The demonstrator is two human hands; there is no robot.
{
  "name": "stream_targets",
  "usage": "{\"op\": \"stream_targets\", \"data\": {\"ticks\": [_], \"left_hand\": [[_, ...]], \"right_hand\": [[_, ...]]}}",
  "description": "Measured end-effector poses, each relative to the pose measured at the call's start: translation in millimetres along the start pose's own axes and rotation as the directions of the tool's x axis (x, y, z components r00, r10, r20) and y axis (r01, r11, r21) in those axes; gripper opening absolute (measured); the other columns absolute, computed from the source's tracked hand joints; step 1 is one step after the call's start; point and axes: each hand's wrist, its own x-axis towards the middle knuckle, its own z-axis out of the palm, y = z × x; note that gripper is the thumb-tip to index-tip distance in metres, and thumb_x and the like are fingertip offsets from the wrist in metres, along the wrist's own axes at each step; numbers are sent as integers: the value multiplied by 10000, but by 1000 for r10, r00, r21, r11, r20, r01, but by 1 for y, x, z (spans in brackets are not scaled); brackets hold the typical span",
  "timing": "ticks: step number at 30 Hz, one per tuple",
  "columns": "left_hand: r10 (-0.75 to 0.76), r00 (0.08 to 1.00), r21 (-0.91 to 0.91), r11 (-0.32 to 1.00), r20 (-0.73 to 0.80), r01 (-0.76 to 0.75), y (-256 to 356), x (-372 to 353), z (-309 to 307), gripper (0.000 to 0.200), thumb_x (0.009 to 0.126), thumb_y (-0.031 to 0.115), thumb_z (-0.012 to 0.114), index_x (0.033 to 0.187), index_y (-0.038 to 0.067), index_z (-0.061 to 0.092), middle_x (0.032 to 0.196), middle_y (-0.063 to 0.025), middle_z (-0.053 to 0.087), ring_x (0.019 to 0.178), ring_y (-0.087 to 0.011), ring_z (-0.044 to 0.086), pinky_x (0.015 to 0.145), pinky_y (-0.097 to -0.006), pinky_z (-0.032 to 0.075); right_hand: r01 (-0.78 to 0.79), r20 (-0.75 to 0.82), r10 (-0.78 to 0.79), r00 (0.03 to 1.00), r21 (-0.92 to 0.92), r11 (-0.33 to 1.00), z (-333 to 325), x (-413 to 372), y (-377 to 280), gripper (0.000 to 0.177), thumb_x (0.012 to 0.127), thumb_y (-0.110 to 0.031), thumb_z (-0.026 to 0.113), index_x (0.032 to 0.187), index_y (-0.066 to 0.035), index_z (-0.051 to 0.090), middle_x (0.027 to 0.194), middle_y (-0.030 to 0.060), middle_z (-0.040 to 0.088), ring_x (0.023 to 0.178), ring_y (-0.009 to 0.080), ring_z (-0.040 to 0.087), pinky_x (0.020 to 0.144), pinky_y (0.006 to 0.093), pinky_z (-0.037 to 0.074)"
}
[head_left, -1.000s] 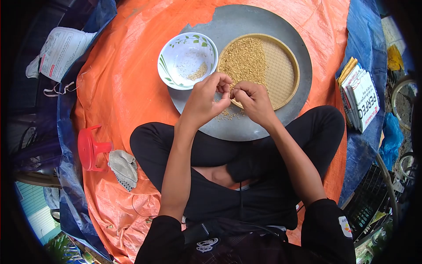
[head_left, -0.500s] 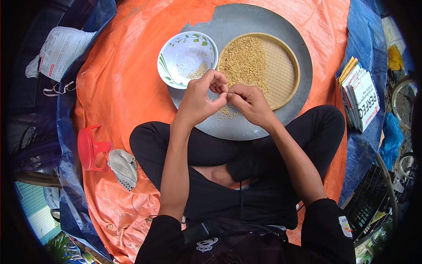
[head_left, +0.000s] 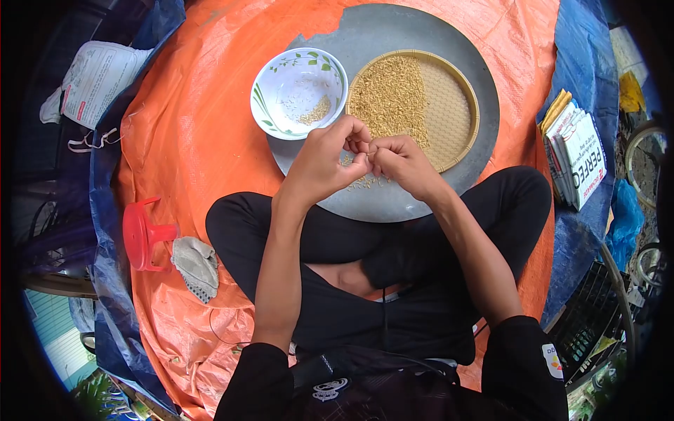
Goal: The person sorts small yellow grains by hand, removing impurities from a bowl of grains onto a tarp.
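Observation:
Fingertip to fingertip, my left hand (head_left: pixel 326 160) and my right hand (head_left: pixel 407 165) are closed in a pinch over the near edge of a round grey metal tray (head_left: pixel 449 35). Between them is a tiny pale sliver that looks like a rice grain (head_left: pixel 371 151), mostly covered by the fingers. Just beyond, a round woven bamboo basket (head_left: pixel 453 105) holds golden unhusked rice (head_left: pixel 390 91) heaped on its left side. A white bowl with green leaf patterns (head_left: pixel 270 105) stands left of the basket, with a small pile of paler grains (head_left: pixel 316 111) inside. Loose husks (head_left: pixel 364 184) lie under my hands.
An orange tarp (head_left: pixel 203 126) covers the ground, edged by blue tarp (head_left: pixel 576 49). At left are a red plastic stool (head_left: pixel 140 235) and a grey cloth cap-like item (head_left: pixel 195 266). Folded printed sacks (head_left: pixel 576 154) lie at right. My crossed legs (head_left: pixel 246 224) border the tray.
My joined fingertips have shifted slightly right, and the left thumb has moved in against the right fingers. Bowl, basket and tray keep their places.

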Motion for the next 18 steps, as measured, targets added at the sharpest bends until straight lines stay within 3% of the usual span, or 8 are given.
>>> {"op": "stream_targets", "data": {"ticks": [3, 6, 11, 14, 18], "left_hand": [[2, 1000, 36, 999, 10, -2, 1, 0, -1, 193, 770, -8, 697, 941, 16, 610, 805, -39, 666, 758, -138, 632, 740, -292, 528], [15, 999, 57, 998, 36, -17, 0, 0, -1, 197, 770, -11, 691, 945, 7, 605, 808, -58, 666, 756, -157, 639, 733, -301, 533], [31, 997, 63, 997, 72, -36, 4, 0, -3, 184, 774, -20, 668, 944, -13, 596, 814, -98, 656, 762, -193, 649, 720, -327, 542], [15, 999, 54, 998, 51, -18, 3, -1, -3, 157, 760, -6, 672, 910, 9, 627, 801, -48, 665, 751, -143, 628, 731, -294, 521], [-4, 996, 53, 999, 85, 0, 5, -2, -4, 165, 760, -9, 663, 921, 4, 631, 803, -53, 667, 755, -145, 630, 736, -293, 521]], "right_hand": [[-29, -8, 29, 1000, 15, 999, 1, 0, 2, 256, 925, -151, 534, 778, -15, 694, 724, 13, 631, 696, 73, 567, 635, 252, 451], [-17, -37, 18, 999, 23, 1000, 5, 0, 0, 204, 866, -122, 506, 745, -37, 647, 676, 4, 581, 596, 51, 454, 551, 234, 347], [-56, -11, 57, 998, 64, 996, 1, 0, 2, 234, 879, -153, 526, 746, -33, 677, 696, 6, 609, 642, 62, 512, 573, 236, 382], [-53, -6, 54, 999, 80, 995, 2, 1, 5, 245, 884, -161, 537, 738, -31, 684, 701, 6, 622, 660, 68, 542, 586, 240, 407], [-33, -3, 33, 999, 84, 996, 2, 2, 11, 244, 881, -142, 536, 724, -20, 677, 687, 14, 624, 647, 78, 545, 593, 250, 426]]}}
